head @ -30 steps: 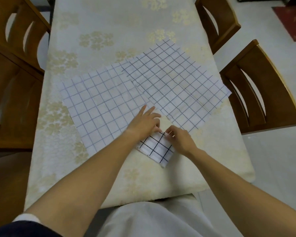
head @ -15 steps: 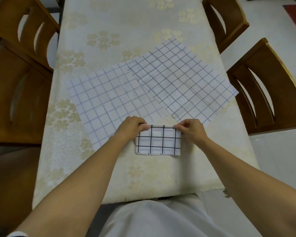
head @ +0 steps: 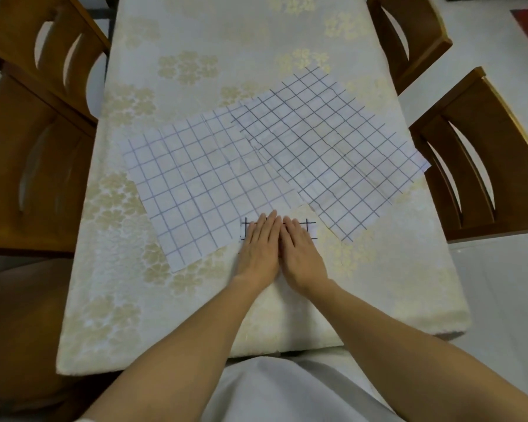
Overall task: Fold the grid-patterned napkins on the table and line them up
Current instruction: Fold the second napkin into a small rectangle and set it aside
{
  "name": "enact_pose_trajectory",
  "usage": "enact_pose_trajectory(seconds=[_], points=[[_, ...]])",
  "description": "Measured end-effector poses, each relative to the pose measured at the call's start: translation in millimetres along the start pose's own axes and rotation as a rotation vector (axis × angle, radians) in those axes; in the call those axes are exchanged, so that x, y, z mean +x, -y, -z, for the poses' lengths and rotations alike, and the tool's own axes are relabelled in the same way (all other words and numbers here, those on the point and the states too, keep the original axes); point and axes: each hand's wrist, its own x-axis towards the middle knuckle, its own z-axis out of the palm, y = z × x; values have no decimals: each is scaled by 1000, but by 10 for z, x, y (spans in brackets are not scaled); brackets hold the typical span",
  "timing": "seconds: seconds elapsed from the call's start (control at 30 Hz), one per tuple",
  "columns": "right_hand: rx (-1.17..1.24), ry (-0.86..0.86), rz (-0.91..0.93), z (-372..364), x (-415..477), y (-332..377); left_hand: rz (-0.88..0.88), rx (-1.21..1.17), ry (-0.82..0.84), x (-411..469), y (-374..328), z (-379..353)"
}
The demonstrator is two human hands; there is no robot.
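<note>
Head view. Left hand (head: 258,248) and right hand (head: 299,251) side by side, grips spread flat, pressing small folded white napkin with bold black grid (head: 311,230) at near centre of cream floral-clothed bench (head: 195,56). Step judged: creasing the finished fold. Next: set aside, then pull in left unfolded white thin-grid napkin (head: 195,184), which overlaps right unfolded napkin (head: 333,147).

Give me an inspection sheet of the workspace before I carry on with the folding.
Surface: table under a cream floral cloth.
Job's things: folded napkin near the front edge, mostly hidden; left unfolded napkin and right unfolded napkin lie flat, overlapping.
Clutter: nothing seen.
Grippers: left hand and right hand press flat, side by side, on the folded napkin.
Cables: nothing seen.
Surroundings: wooden chairs on both sides; pale floor.
</note>
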Motion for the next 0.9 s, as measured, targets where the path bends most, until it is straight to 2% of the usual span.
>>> enact_pose_trajectory(seconds=[0.07,0.17,0.47,0.6,0.67,0.73,0.9], points=[[-32,0,6,-36,-41,-87,-25,111,6,-48,83,-62],[-94,-11,-40,-11,-79,-198,-48,150,12,-61,162,-52],[-240,53,-157,99,-132,-348,105,169,11,-222,290,-5],[-157,-51,-93,156,-44,-67,51,166,-63,-230,187,81],[-62,-39,-34,98,17,102,10,132,-36,-166,85,80],[-21,4,-52,11,8,150,17,141,17,-165,50,34],[-200,20,-120,17,-211,-154,127,159,3,-295,230,-19]])
